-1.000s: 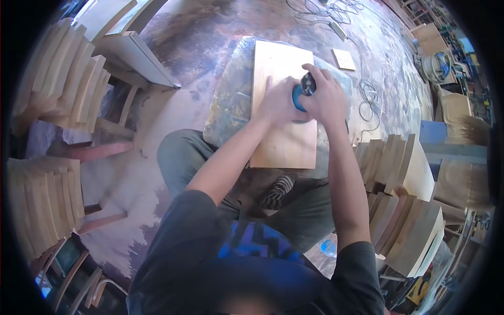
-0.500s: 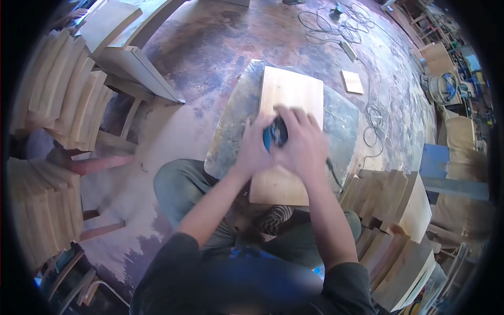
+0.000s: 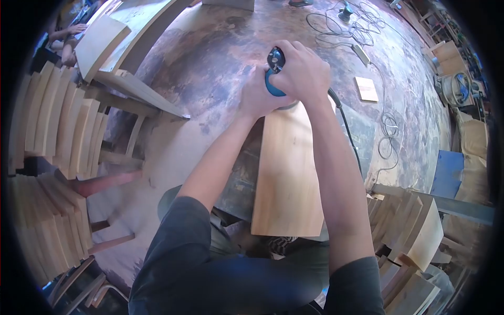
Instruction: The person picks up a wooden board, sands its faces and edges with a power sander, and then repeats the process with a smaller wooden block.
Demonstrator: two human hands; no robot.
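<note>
A corded sander (image 3: 273, 85), teal with a black top, rests at the far end of a pale wooden board (image 3: 289, 181). My right hand (image 3: 304, 71) is wrapped over the sander's top and right side. Around its left side curls my left hand (image 3: 258, 94), fingers closed against the teal body. The sander's base is mostly hidden by my hands. Under the board lies a worn, stained panel (image 3: 237, 186), and the board's near end reaches close to my lap. A black cord (image 3: 347, 128) trails from the tool past my right forearm.
Stacked wooden pieces stand at left (image 3: 52, 115) and lower right (image 3: 404, 220). A power strip (image 3: 361, 54), tangled cables and a small wood block (image 3: 366, 89) lie on the floor. Another person's hand (image 3: 77, 29) shows at upper left.
Both hands have pushed the sander forward, from the board's middle to its far end. My arms are now stretched out, and the camera view has shifted.
</note>
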